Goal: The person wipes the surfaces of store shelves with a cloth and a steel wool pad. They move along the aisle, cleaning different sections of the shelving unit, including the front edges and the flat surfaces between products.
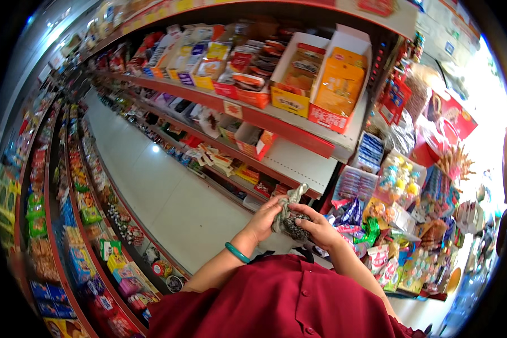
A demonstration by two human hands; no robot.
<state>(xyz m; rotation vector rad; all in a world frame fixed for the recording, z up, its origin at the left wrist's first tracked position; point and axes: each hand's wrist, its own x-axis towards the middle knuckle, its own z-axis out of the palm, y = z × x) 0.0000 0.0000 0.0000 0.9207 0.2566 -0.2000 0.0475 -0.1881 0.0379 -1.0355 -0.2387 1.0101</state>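
My left hand (263,219), with a green bangle on the wrist, grips a crumpled pale grey-green cloth (287,198) with its fingers curled. My right hand (317,228) is closed on a dark, speckled bunched part (294,224) just right of the pale cloth; whether the two are one piece, I cannot tell. Both hands are close together in front of my red shirt, below the end of the shelving, whose lower shelf (307,173) is just beyond them.
Open boxes of packaged snacks (337,84) fill the shelves ahead. A tiled aisle (158,191) runs away to the left beside long racks of goods (90,214). At the right, a display crowded with bags, trays and small packets (403,191) stands near a bright area.
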